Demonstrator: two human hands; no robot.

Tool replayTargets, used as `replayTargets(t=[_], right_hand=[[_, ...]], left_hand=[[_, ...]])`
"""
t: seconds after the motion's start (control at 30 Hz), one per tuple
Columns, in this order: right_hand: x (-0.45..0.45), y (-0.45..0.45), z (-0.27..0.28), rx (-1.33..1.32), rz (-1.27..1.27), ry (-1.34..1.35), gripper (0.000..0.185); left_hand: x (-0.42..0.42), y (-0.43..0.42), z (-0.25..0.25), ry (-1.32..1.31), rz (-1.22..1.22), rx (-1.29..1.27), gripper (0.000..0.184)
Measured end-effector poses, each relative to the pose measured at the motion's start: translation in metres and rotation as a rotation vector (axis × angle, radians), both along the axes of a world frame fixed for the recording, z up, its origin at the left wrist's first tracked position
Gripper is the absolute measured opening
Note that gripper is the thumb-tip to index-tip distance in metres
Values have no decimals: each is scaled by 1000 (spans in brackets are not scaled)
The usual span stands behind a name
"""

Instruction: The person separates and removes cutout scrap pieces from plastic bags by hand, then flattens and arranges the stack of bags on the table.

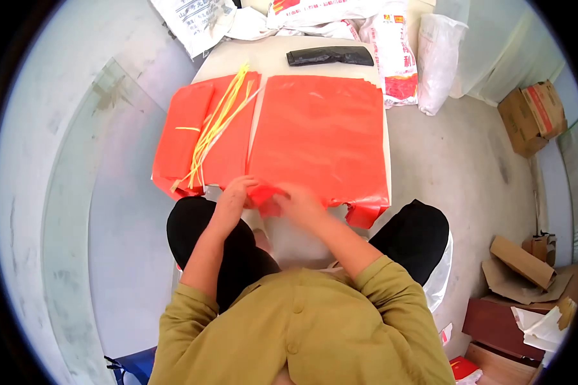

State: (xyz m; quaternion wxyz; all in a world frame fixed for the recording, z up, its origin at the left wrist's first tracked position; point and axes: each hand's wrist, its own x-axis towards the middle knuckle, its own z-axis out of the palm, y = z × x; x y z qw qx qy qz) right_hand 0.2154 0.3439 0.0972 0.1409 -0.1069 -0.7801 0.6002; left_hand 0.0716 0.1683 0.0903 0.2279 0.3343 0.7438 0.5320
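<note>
A wide stack of red plastic bags (321, 135) lies flat on the table, its near edge hanging over the front. To its left is a second red pile (186, 128), partly folded, with a bunch of yellow ties (221, 119) across it. At the near edge of the wide stack, my left hand (239, 191) has its fingers closed on the red plastic. My right hand (295, 201), blurred by motion, is beside it at the same crumpled piece of red plastic (263, 195); its fingertips are smeared.
A rolled black plastic bag (329, 56) lies at the table's far side. White printed sacks (395, 58) stand behind and to the right. Cardboard boxes (526, 122) are on the floor at right, with flattened cardboard (520, 273) nearer. My knees flank the table's near edge.
</note>
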Motion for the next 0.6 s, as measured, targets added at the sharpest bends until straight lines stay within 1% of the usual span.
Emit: replayTargets(t=[0.07,0.1,0.13,0.17,0.2,0.27,0.3,0.37,0.4,0.47,0.5,0.57,0.6], right_hand=[[-13,14,-8,-200,0,-6,19],[-20,23,-12,-299,-4,-10,20],[-24,29,-8,-341,-35,-31,20],[-28,34,-3,-387,-67,-51,20],[-34,41,4,-432,-103,-65,20],[-45,56,10,-381,-141,-110,24],[-49,63,11,-357,-161,-137,26],[-57,71,9,-382,-157,-100,26],[-63,76,8,-390,-150,-78,27],[-72,83,10,-322,-164,-132,27],[-78,86,11,-287,-167,-158,28],[-94,86,5,-23,-350,40,29],[-97,82,4,109,-433,142,30]], left_hand=[[-15,13,7,-92,-80,-80,31],[-14,23,28,-172,-85,-128,30],[-15,32,37,-254,-87,-180,30],[-21,39,33,-294,-47,-122,23],[-32,47,31,-247,-62,-184,21],[-50,60,25,-156,-97,-311,18],[-56,68,27,49,-117,-322,18],[-60,82,37,452,-149,-334,18],[-65,88,38,452,-152,-276,19],[-73,98,34,451,-154,-163,20],[-73,102,26,161,-119,-103,21],[-76,108,3,-434,-35,27,21],[-77,110,-2,-425,-44,1,20]])
